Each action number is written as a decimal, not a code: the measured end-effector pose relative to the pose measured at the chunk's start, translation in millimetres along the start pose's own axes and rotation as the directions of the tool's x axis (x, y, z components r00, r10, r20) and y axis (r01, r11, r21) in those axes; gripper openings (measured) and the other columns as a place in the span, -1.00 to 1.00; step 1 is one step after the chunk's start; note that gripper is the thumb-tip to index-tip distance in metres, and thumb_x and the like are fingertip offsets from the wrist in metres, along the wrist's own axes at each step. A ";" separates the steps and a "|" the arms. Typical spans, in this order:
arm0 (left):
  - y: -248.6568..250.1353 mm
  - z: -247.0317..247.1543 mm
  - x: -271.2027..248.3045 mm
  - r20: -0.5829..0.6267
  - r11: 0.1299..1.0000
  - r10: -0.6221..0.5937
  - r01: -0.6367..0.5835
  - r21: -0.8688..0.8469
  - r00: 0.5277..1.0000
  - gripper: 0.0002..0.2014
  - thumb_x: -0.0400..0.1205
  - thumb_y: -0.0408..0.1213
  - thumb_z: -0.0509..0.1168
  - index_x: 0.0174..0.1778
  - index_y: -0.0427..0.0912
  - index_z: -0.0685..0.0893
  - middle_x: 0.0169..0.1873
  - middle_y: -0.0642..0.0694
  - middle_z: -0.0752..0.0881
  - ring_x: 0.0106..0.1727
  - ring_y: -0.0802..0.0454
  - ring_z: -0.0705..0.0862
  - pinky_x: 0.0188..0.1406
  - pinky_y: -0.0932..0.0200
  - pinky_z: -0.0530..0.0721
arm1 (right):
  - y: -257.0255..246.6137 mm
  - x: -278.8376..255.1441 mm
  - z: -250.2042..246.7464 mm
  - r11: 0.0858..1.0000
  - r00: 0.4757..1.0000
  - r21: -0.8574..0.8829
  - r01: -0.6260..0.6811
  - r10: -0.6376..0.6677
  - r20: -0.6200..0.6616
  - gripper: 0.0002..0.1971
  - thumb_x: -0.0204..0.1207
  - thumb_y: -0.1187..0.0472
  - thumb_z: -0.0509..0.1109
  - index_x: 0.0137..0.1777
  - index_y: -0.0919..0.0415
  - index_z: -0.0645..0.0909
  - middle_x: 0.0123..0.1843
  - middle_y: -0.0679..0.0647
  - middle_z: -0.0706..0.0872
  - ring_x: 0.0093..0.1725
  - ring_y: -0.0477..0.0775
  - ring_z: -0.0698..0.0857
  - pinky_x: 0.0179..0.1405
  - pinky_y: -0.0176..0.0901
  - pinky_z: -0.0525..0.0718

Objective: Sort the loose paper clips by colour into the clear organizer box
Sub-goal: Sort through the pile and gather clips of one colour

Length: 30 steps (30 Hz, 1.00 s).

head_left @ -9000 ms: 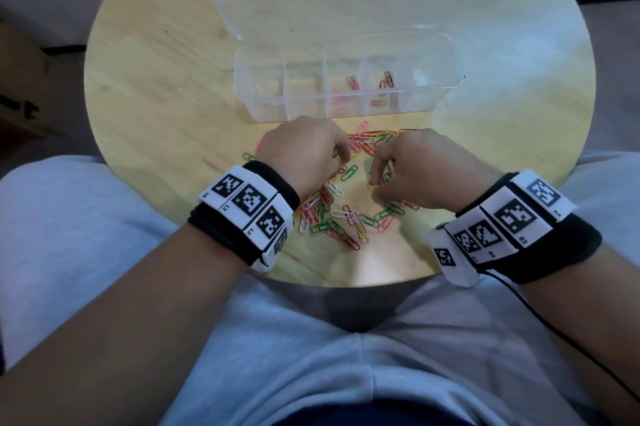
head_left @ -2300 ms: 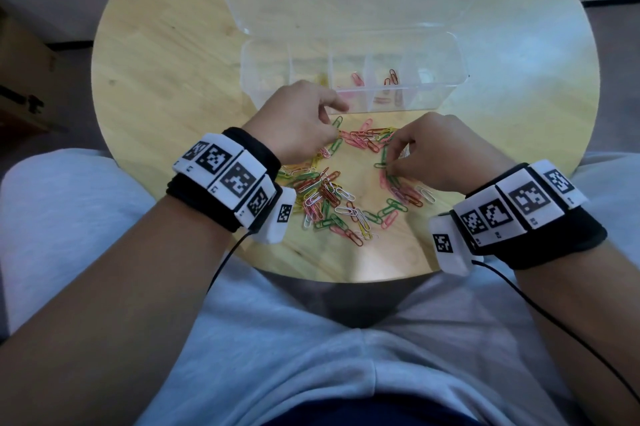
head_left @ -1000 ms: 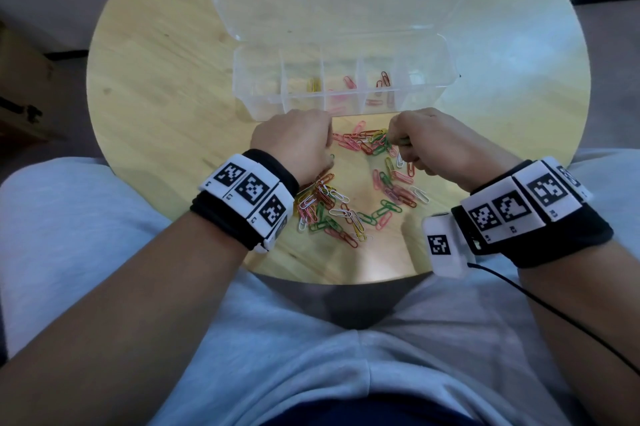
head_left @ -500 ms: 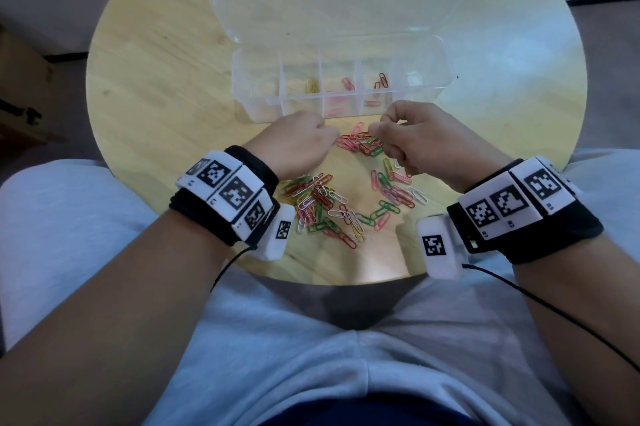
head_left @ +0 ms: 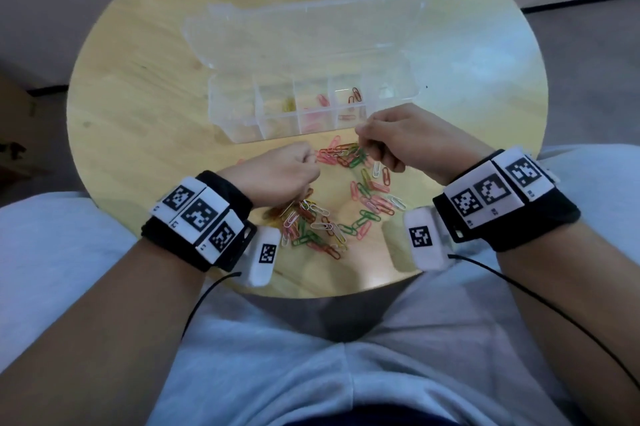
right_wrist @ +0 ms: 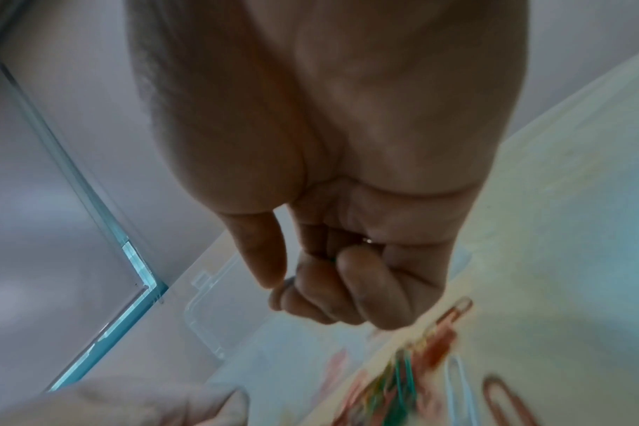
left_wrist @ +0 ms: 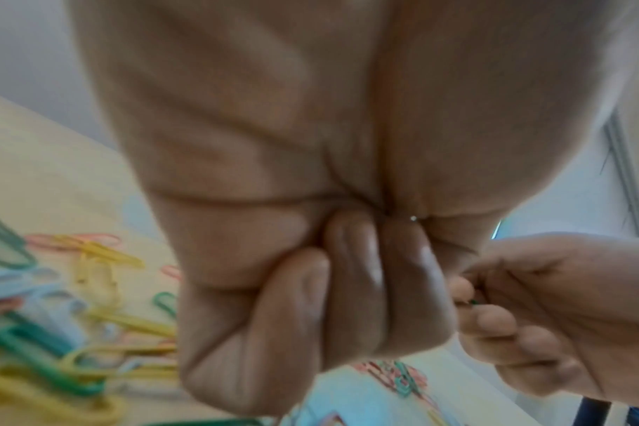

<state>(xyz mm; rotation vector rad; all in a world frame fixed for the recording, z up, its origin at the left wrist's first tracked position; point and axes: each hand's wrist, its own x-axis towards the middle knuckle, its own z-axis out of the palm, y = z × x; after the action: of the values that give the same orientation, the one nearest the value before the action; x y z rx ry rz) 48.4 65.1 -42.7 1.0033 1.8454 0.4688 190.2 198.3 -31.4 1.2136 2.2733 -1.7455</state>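
Note:
The clear organizer box (head_left: 311, 120) stands open on the round table, lid (head_left: 304, 34) laid back. Its compartments hold yellow clips (head_left: 289, 103), pink clips (head_left: 323, 99) and red clips (head_left: 355, 96). Loose paper clips (head_left: 329, 217) of mixed colours lie between my wrists. A tangled bunch (head_left: 341, 152) lies just in front of the box. My left hand (head_left: 311, 158) has its fingers curled and pinches the bunch's left end. My right hand (head_left: 362, 141) pinches a green clip (left_wrist: 473, 301) at the bunch's right end. Both palms hide most of what they hold.
The wooden table (head_left: 138, 96) is small and round, its near edge right above my lap. More clips (left_wrist: 103, 253) lie beside my left palm. Cables run from both wrist bands along my forearms.
Over the last second both hands closed in on the tangled bunch in front of the box, and their fingertips now meet at its two ends. The clips in the box have not moved.

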 end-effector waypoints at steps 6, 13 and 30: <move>8.8 -5.6 4.5 -0.016 1.000 0.028 -0.028 -0.001 0.999 -0.75 0.70 -0.45 0.01 -0.04 -0.11 0.57 -0.42 -0.02 0.54 -0.65 0.20 0.37 -0.65 0.27 0.30 | -15.2 8.7 -40.0 0.912 0.941 0.406 0.061 0.083 -0.329 -0.74 0.51 0.46 0.12 -0.27 0.28 0.60 -0.39 0.13 0.55 -0.46 0.04 0.46 -0.47 -0.21 0.40; 30.7 -2.1 15.1 -0.009 0.971 0.137 -0.132 0.197 0.991 -0.61 0.74 -0.44 0.01 -0.17 0.05 0.64 -0.25 0.04 0.61 -0.21 0.03 0.59 -0.18 0.14 0.57 | -18.1 15.0 -45.3 0.607 0.930 0.769 0.202 0.127 -0.344 -0.77 0.57 0.36 0.17 0.10 0.40 0.61 -0.17 0.23 0.68 -0.15 0.19 0.66 -0.03 -0.08 0.71; 120.7 -15.8 47.6 -0.070 0.821 0.218 -0.144 0.553 0.974 -0.53 0.62 -0.60 0.00 0.05 -0.06 0.74 0.01 -0.07 0.65 0.00 0.01 0.58 -0.06 0.24 0.44 | -16.1 7.2 -40.8 0.622 0.827 0.694 0.361 0.130 -0.547 -0.85 0.68 0.11 0.25 0.18 0.07 0.56 0.12 0.04 0.70 0.11 0.03 0.70 0.19 -0.05 0.63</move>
<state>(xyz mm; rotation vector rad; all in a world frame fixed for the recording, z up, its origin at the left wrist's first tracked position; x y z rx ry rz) 77.2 176.1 20.2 1.5765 2.0629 0.1079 192.7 235.0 -6.5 1.9523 1.7924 -2.9547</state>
